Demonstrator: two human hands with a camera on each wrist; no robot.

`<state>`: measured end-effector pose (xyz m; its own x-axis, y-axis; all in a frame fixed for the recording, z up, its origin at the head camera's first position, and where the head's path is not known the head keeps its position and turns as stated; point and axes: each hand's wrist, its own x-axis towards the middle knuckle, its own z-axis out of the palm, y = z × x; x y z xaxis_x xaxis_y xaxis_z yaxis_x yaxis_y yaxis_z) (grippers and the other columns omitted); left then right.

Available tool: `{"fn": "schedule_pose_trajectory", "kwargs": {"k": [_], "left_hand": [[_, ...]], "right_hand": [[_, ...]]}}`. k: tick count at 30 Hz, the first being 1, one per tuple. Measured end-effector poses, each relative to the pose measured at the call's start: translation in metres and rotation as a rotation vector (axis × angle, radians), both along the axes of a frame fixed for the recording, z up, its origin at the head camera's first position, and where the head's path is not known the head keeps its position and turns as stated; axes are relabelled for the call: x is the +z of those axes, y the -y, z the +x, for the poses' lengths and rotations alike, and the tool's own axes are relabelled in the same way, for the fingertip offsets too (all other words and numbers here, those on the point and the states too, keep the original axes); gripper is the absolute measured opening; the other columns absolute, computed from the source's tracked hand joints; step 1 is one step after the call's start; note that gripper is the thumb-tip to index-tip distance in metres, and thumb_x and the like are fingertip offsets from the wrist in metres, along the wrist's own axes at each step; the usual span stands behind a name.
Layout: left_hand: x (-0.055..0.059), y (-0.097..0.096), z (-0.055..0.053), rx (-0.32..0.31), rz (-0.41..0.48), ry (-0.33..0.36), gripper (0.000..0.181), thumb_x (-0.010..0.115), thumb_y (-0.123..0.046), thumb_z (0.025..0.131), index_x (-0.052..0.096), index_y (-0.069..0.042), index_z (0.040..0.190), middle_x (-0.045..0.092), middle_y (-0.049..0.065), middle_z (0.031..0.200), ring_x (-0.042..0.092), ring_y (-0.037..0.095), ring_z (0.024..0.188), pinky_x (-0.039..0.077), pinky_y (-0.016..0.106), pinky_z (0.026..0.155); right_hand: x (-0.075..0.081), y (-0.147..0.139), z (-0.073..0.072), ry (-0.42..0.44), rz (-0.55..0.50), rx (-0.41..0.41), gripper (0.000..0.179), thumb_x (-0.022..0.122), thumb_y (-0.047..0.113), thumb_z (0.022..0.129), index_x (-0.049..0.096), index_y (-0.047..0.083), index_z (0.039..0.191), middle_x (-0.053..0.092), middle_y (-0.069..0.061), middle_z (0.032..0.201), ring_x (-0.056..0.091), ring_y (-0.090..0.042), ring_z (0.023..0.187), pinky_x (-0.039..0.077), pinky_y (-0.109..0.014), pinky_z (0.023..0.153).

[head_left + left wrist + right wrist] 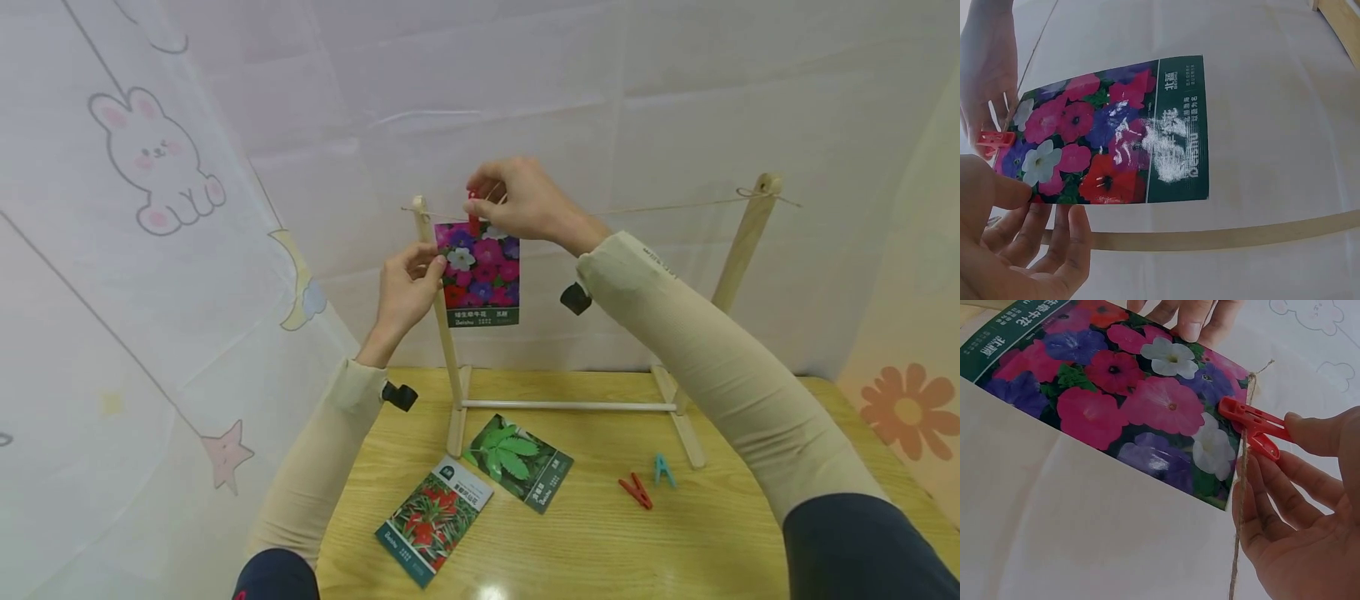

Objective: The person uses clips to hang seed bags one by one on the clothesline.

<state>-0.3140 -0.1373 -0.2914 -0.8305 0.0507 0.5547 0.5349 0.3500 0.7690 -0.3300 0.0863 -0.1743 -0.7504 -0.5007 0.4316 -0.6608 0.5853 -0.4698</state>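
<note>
Over there the petunia packet (pixel 487 279) is crowded with pink, purple, red and white blooms above a dark green band, its peg (pixel 474 225) bright red. On the yellow, wood-grained worktop (pixel 577 550) I see red blooms on the flower packet (pixel 433 521), a green leaf on the leaf packet (pixel 516 461), a red clip (pixel 637 493) and a light-blue clip (pixel 661 466). Both lower sleeves (pixel 697 342) are beige.

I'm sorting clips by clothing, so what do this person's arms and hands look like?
The left hand and right hand wear no gloves. Both forearms have beige sleeves, with navy sleeves above. A small black device sits at each wrist. Dark markings near the right cuff are too small to read.
</note>
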Motion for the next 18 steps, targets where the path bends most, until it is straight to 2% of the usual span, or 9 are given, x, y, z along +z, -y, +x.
{"fn": "schedule_pose_trajectory", "kwargs": {"k": [4, 10, 18], "left_hand": [[-0.0022, 0.0028, -0.0001, 0.021, -0.008, -0.006, 0.023, 0.066, -0.007, 0.105, 0.073, 0.005, 0.123, 0.077, 0.023, 0.115, 0.076, 0.039, 0.098, 0.063, 0.026, 0.078], [-0.0069, 0.0047, -0.0004, 0.016, -0.008, -0.042, 0.018, 0.067, -0.004, 0.103, 0.076, 0.003, 0.116, 0.078, 0.023, 0.107, 0.077, 0.038, 0.091, 0.060, 0.023, 0.074], [-0.0083, 0.0084, -0.0006, 0.012, -0.003, -0.040, 0.017, 0.068, -0.005, 0.103, 0.077, 0.001, 0.116, 0.079, 0.020, 0.109, 0.078, 0.035, 0.092, 0.061, 0.022, 0.075]], "right_hand": [[0.0000, -0.0007, 0.0003, 0.002, 0.000, 0.007, 0.036, 0.069, 0.023, 0.106, 0.070, -0.001, 0.132, 0.075, -0.017, 0.119, 0.074, -0.029, 0.104, 0.059, -0.044, 0.098], [-0.0023, -0.0031, 0.0021, 0.015, -0.007, 0.011, 0.035, 0.069, 0.023, 0.105, 0.070, -0.001, 0.131, 0.074, -0.016, 0.119, 0.074, -0.029, 0.105, 0.059, -0.043, 0.098], [-0.0041, -0.0070, 0.0033, 0.022, -0.018, -0.001, 0.036, 0.069, 0.023, 0.106, 0.070, -0.001, 0.133, 0.073, -0.017, 0.123, 0.071, -0.031, 0.107, 0.058, -0.045, 0.099]]}}
